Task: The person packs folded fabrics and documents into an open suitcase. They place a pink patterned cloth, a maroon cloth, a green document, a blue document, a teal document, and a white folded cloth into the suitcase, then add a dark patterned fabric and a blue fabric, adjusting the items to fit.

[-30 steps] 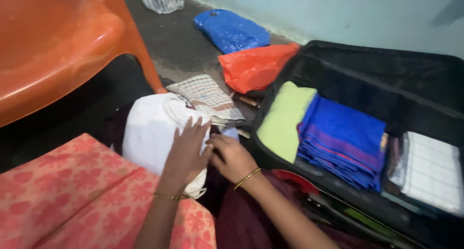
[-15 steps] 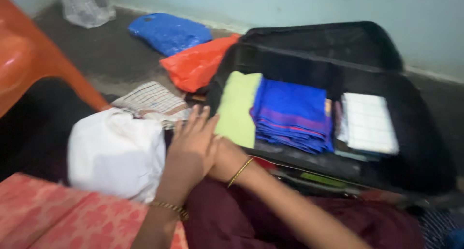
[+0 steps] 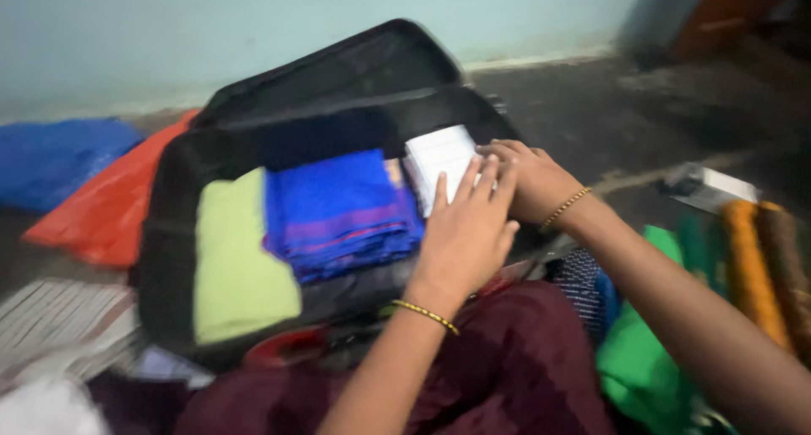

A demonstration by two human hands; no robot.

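Head view: we have moved both hands off the white bundle seen a second ago and over to the white folded cloth (image 3: pixel 439 160) at the right end of the black suitcase (image 3: pixel 169 232). Our left hand (image 3: pixel 465 236) lies flat on it, fingers together and extended. Our right hand (image 3: pixel 528 182) curls over its right edge, fingers bent onto it. Blue folded cloth (image 3: pixel 338 211) sits just beside, leaving little room; open floor lies right of the suitcase.

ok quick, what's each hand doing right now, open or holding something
Left hand: open, fingers spread flat, lying on the white folded cloth in the suitcase.
Right hand: on the same cloth; whether it grips it cannot be told.
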